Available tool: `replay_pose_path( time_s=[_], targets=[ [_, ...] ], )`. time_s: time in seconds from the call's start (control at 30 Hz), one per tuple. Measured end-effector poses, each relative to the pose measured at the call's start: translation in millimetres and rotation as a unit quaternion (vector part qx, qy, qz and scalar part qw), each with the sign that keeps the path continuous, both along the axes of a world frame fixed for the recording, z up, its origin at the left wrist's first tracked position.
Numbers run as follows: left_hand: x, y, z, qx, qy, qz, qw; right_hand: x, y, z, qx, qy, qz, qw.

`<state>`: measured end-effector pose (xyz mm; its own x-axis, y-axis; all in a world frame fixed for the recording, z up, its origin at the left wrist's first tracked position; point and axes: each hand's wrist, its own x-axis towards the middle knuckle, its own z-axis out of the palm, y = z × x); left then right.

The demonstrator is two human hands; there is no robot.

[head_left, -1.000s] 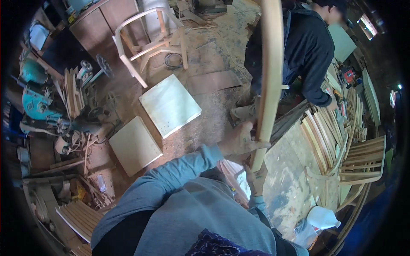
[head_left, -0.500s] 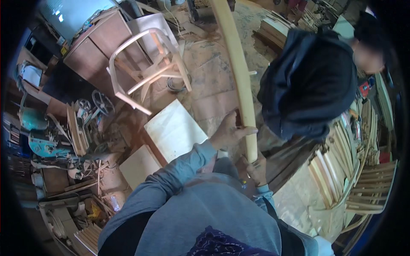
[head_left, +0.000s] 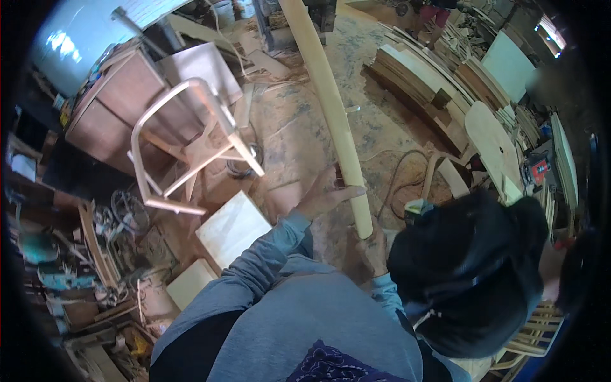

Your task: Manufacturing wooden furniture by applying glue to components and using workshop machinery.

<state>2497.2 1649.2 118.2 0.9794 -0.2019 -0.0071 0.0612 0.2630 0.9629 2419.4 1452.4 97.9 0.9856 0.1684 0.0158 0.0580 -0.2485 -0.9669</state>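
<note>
A long, pale, gently curved wooden piece (head_left: 332,108) runs from my hands away past the top edge of the view. A short peg sticks out of its right side. My left hand (head_left: 324,191) grips it from the left, thumb laid across the top. Around its near end my right hand (head_left: 371,249) is closed, with the fingers partly hidden beneath the wood. Left of my left hand, a pale square panel (head_left: 234,228) lies on the floor. Farther off stands a bare wooden chair frame (head_left: 207,149) with a curved back rail.
Close on my right is a person in dark clothing (head_left: 468,267). Stacked boards (head_left: 420,105) lie at the far right, near a coiled hose (head_left: 402,172). At left are a green machine (head_left: 60,277) and a brown cabinet (head_left: 105,105).
My view has shifted. The person in dark clothing has come nearer on my right, uncovering the stacked boards and hose. Both hands keep their hold on the wooden piece.
</note>
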Motion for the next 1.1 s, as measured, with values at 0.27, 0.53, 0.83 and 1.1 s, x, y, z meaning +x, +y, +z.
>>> replay_pose_path(
  time_s=[0.27, 0.53, 0.83, 1.1],
  targets=[
    [219.1, 44.8, -11.2, -0.069, -0.044, -0.076, 0.994, 174.9, 46.8, -39.8, -0.121, -0.042, -0.088, 0.988],
    [357.6, 80.6, 42.3, -0.012, 0.032, -0.106, 0.994, 323.5, 83.7, 26.2, -0.116, 0.013, -0.106, 0.987],
    [546.9, 73.3, 45.9, -0.012, 0.007, -0.143, 0.99, 507.7, 80.9, 12.5, -0.221, -0.088, -0.195, 0.951],
    [735.4, 83.8, 41.7, -0.014, 0.044, -0.073, 0.996, 718.2, 86.6, 31.1, -0.199, -0.01, -0.095, 0.975]
  ],
)
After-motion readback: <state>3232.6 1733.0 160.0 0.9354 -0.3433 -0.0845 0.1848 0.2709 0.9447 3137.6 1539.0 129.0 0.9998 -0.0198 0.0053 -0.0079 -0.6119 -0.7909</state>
